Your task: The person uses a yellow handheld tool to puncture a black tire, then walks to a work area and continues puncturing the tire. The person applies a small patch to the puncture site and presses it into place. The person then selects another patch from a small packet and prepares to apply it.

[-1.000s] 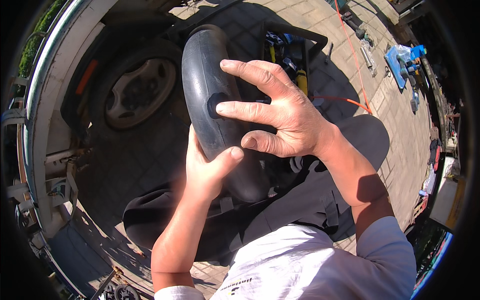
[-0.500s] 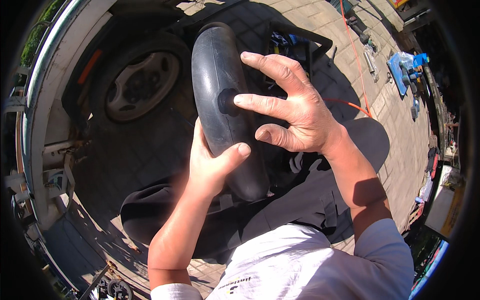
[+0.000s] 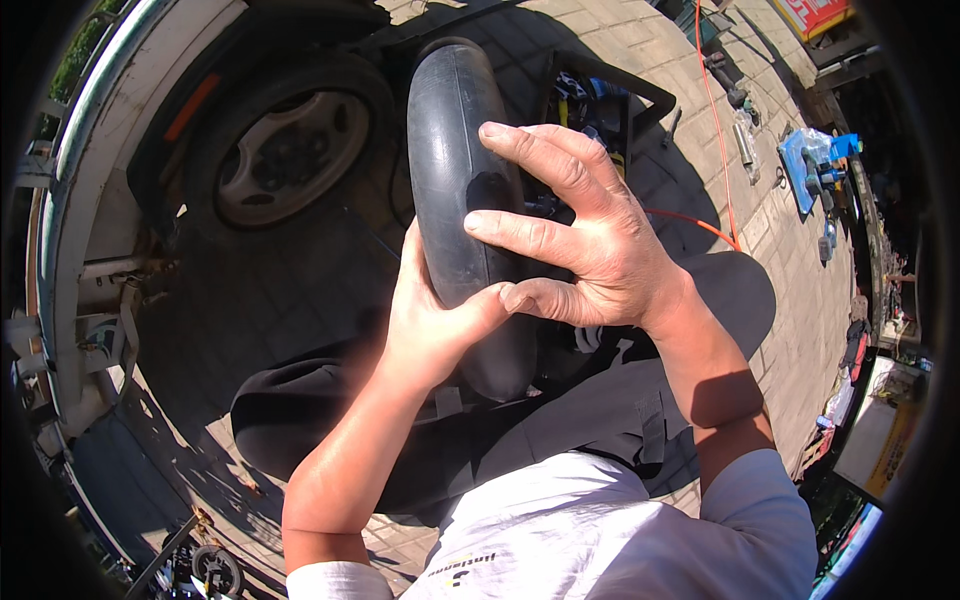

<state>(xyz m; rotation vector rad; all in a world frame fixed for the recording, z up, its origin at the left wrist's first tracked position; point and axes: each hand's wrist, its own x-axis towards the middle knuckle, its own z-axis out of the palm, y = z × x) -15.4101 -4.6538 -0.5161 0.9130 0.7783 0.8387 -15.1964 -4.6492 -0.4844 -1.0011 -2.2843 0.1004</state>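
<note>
A black, inflated inner tube (image 3: pixel 455 120) stands upright between my bent legs. A darker round patch (image 3: pixel 488 195) shows on its outer face, partly covered by my right fingers. My left hand (image 3: pixel 430 325) grips the tube low on its left side, thumb across the front; its other fingers are hidden behind the rubber. With fingers spread, my right hand (image 3: pixel 590 230) lies against the tube's right side, fingertips touching around the patch. Its thumb meets the tip of my left thumb.
A vehicle wheel (image 3: pixel 290 155) in shadow stands at the left, beside a white body panel. Behind the tube is a black tool tray (image 3: pixel 640 85). An orange hose (image 3: pixel 722 150) crosses the paving at right, near a blue tool stand (image 3: pixel 810 165).
The tube has shifted slightly right in the view. My right hand has come down onto it, covering part of the patch, and its thumb has closed toward my left thumb.
</note>
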